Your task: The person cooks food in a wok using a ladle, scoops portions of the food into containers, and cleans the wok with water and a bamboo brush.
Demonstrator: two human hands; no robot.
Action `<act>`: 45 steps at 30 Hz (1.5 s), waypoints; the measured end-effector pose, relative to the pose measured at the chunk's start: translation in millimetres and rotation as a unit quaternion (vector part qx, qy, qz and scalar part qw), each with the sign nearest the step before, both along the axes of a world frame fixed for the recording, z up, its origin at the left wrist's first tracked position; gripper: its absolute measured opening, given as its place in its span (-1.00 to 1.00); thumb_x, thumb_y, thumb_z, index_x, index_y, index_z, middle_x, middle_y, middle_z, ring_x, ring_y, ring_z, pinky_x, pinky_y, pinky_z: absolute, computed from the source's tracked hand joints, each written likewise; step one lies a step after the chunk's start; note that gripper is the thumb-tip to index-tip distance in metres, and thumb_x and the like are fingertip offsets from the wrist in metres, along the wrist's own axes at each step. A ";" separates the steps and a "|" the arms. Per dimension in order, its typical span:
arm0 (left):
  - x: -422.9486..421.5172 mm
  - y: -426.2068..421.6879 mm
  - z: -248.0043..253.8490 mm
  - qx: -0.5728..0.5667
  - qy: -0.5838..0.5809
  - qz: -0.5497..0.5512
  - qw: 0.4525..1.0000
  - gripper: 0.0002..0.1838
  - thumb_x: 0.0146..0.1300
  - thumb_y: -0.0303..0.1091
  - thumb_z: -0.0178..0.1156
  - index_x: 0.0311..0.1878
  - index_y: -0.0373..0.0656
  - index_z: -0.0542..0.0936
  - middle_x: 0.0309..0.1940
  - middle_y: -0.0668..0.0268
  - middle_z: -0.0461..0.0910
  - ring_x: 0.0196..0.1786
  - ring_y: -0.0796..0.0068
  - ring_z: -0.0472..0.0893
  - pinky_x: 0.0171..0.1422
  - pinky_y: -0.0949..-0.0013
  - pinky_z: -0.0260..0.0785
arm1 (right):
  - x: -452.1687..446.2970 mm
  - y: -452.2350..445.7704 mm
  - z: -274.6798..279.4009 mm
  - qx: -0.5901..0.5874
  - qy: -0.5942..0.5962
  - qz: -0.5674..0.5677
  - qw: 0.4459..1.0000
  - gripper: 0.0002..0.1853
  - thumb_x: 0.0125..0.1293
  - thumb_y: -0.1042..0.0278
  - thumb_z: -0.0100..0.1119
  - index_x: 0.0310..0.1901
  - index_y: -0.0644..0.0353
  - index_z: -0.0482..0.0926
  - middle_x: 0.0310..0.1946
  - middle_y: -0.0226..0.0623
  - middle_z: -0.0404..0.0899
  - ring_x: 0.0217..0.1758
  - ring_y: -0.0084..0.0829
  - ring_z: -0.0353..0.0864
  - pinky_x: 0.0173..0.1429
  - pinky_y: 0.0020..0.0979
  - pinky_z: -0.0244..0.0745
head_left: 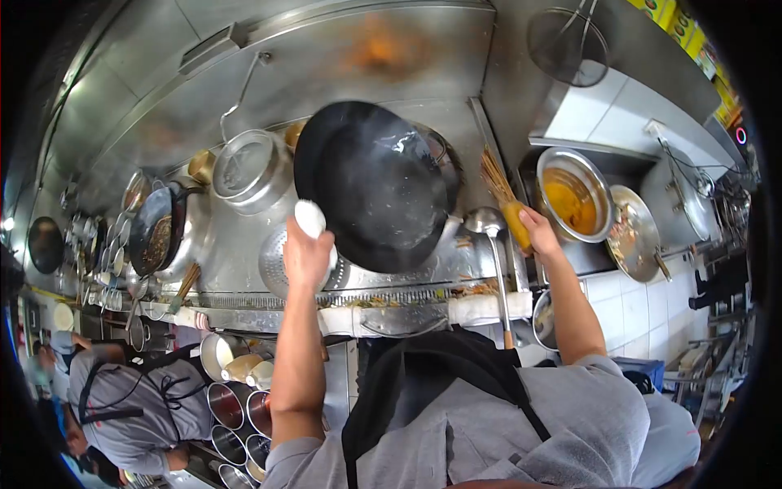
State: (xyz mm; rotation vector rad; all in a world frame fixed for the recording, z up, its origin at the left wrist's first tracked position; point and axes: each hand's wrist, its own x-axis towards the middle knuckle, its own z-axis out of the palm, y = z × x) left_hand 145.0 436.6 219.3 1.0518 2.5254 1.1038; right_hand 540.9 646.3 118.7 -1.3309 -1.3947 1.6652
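My left hand is closed around a folded white cloth at the near left rim of a large black wok. Its grip on the rim itself is hidden by the cloth. The wok is tilted, with a wet, shiny inside and thin steam over it. To the right of the wok, my right hand is wrapped around the yellow handle of a bamboo wok brush, bristles pointing up and away. A ladle lies between the brush and the wok, its handle reaching over the front edge.
On the right stand a metal pot with orange-yellow liquid and a pan with food bits. Stacked strainers and a perforated skimmer sit left of the wok. A co-worker stands at left, beside several metal containers.
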 end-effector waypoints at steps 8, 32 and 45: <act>68.5 6.1 55.7 -0.078 0.189 -0.234 0.950 -0.33 -0.05 -0.32 0.36 0.15 -0.21 0.31 -0.14 -0.11 0.62 -0.23 -0.12 0.66 -0.12 -0.02 0.52 | -115.6 -18.3 -97.6 -0.254 0.167 -0.126 0.944 -0.57 0.42 -0.20 -0.05 -0.09 0.04 0.44 -0.51 -0.25 0.50 -0.63 -0.26 0.48 -0.62 -0.25 0.35; 50.1 34.4 -209.9 0.149 -0.507 -0.045 0.848 -0.84 0.37 -0.33 0.19 -0.13 -0.23 0.55 -0.36 0.32 0.60 -0.32 0.50 0.58 -0.31 0.35 0.41 | -333.0 155.2 -66.4 0.092 -0.074 -0.050 0.992 -0.36 0.28 0.10 0.24 0.35 -0.09 0.22 -0.09 -0.02 0.61 -0.38 -0.14 0.69 -0.38 -0.18 0.61; 29.0 29.9 -189.9 0.219 -0.619 0.028 0.754 -0.85 0.25 -0.37 0.20 -0.23 -0.26 0.56 -0.38 0.28 0.59 -0.39 0.47 0.55 -0.27 0.34 0.41 | -247.9 164.0 16.8 0.219 -0.675 0.189 0.679 -0.41 0.27 -0.29 0.07 0.17 -0.05 0.54 0.04 -0.16 0.64 0.08 -0.14 0.64 0.13 -0.17 0.52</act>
